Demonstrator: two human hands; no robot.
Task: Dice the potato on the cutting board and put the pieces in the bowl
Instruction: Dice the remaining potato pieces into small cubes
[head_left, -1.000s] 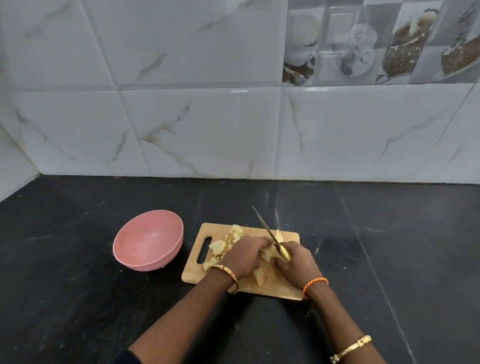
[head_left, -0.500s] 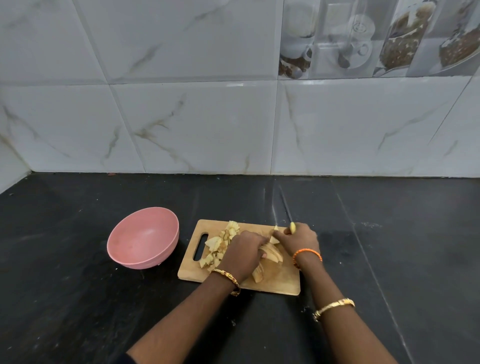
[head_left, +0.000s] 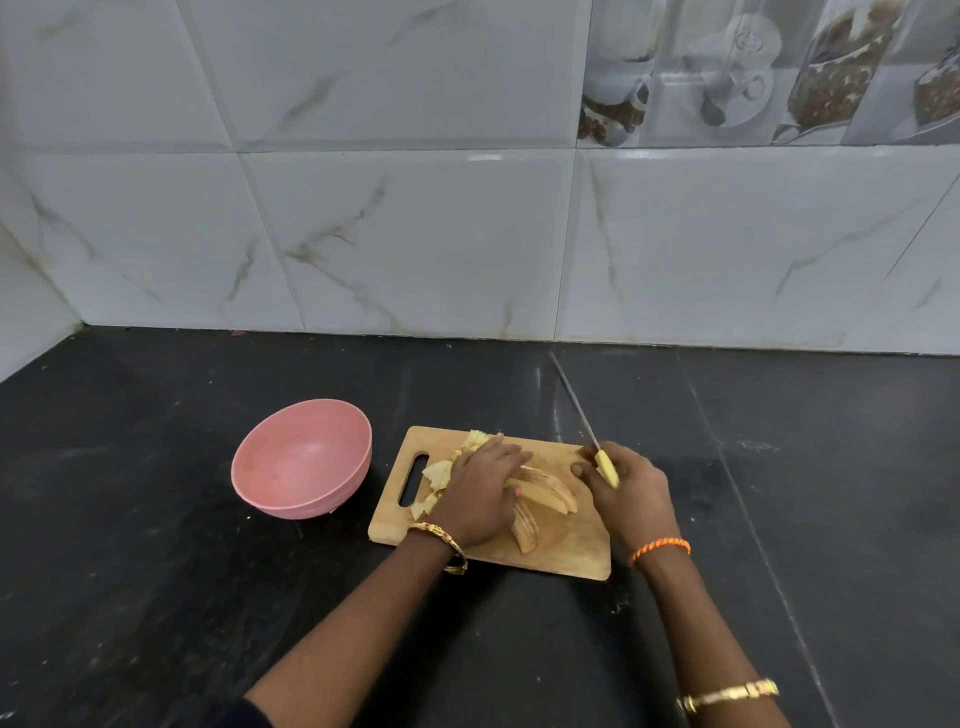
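A wooden cutting board (head_left: 566, 551) lies on the black counter. On it are long potato slices (head_left: 545, 491) in the middle and a pile of diced potato pieces (head_left: 441, 475) near the handle slot. My left hand (head_left: 480, 488) lies over the potato, fingers stretched across the slices and the pile. My right hand (head_left: 631, 488) grips a knife (head_left: 584, 421) by its yellow handle at the board's right side; the blade points away toward the wall, above the counter. A pink bowl (head_left: 301, 457) stands empty left of the board.
The black stone counter (head_left: 779, 519) extends on all sides of the board. A white marble-tile wall (head_left: 415, 234) runs along the back and turns at the left corner.
My right hand has drawn the knife off the potato to the board's right edge, blade now pointing at the wall. My left hand has flattened over the slices and pile.
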